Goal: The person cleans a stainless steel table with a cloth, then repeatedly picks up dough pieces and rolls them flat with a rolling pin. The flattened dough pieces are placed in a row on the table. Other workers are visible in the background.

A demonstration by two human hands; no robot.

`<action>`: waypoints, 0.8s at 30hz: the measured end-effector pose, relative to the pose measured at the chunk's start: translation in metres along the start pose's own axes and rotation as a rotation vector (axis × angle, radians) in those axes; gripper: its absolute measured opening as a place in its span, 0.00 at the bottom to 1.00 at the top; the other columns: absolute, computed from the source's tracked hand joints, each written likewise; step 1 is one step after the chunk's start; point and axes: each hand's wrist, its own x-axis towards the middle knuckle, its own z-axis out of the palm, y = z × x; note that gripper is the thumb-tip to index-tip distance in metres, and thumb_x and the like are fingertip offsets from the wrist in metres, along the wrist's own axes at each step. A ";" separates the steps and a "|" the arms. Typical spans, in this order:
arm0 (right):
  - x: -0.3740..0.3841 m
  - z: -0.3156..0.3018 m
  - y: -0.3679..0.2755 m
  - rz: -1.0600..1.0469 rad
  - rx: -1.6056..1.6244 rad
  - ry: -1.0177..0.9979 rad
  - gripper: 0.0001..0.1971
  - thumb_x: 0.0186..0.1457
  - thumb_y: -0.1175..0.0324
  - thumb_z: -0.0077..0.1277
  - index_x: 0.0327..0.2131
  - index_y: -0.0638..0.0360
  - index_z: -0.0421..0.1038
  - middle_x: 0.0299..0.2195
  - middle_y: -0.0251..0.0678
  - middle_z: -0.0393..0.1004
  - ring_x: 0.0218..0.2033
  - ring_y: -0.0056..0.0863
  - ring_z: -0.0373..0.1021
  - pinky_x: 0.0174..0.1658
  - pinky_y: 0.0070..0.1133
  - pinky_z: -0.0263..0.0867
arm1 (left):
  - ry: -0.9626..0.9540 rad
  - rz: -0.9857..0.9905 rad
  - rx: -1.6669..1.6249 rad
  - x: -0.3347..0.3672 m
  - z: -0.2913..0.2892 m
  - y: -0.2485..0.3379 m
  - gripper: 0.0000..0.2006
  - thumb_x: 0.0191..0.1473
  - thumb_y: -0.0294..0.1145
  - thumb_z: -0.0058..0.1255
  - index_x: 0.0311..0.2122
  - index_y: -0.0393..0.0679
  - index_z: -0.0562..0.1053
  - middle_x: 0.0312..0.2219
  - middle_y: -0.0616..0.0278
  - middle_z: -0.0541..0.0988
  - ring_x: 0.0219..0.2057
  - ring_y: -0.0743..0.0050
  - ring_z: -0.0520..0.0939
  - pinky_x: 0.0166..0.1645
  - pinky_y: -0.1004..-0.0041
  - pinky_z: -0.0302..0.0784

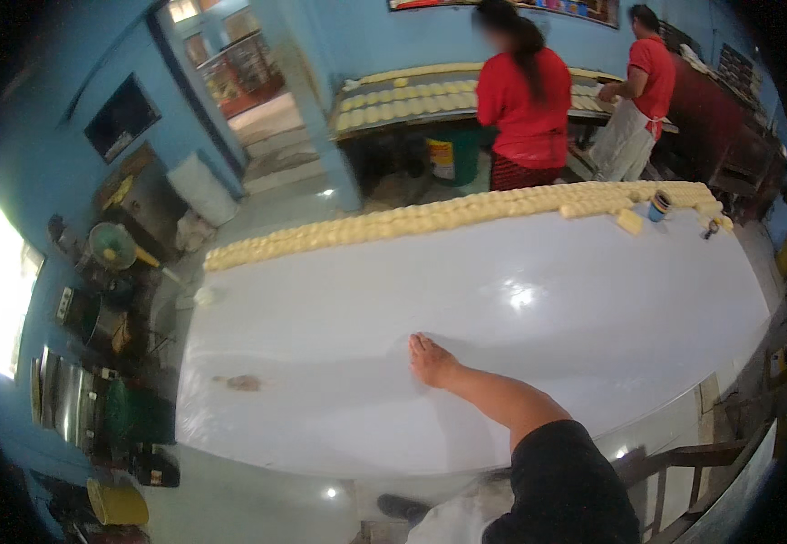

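Observation:
My right hand (432,361) rests palm down near the middle of the white tabletop (321,317). Its fingers look stretched out and close together on the surface, and I see nothing in them. My left hand is out of the picture. Along the table's far edge runs a long band of pale yellow dough pieces (393,223), set side by side in rows. A separate yellow block (629,221) lies at the far right, beside a small blue-and-dark cup (658,206). Close to the table's right corner is a small dark metal tool (711,228).
Beyond the table, two people in red tops (528,100) stand at a bench (357,131) with more dough rows. A brownish smudge (241,383) marks the table's left part. A fan (112,247) stands at left, a wooden rail (693,456) at lower right.

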 end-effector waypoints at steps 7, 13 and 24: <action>-0.171 -0.047 0.174 0.172 0.069 -0.009 0.37 0.71 0.50 0.36 0.68 0.76 0.50 0.71 0.53 0.49 0.74 0.49 0.45 0.75 0.35 0.44 | -0.074 0.042 0.071 -0.023 0.127 0.110 0.24 0.64 0.43 0.54 0.61 0.44 0.71 0.39 0.49 0.83 0.37 0.52 0.82 0.44 0.57 0.78; -0.324 -0.082 0.323 0.469 0.081 0.018 0.43 0.69 0.43 0.38 0.69 0.76 0.49 0.73 0.55 0.45 0.75 0.47 0.40 0.76 0.35 0.39 | -0.118 0.139 0.114 -0.057 0.225 0.179 0.24 0.64 0.43 0.54 0.61 0.44 0.71 0.39 0.49 0.83 0.37 0.52 0.82 0.44 0.57 0.78; -0.392 -0.083 0.399 0.408 0.215 0.044 0.50 0.65 0.39 0.45 0.69 0.78 0.43 0.73 0.57 0.42 0.75 0.52 0.39 0.76 0.36 0.39 | -0.115 0.141 0.101 -0.160 0.398 0.256 0.24 0.64 0.43 0.54 0.61 0.44 0.71 0.39 0.49 0.82 0.36 0.53 0.82 0.43 0.57 0.78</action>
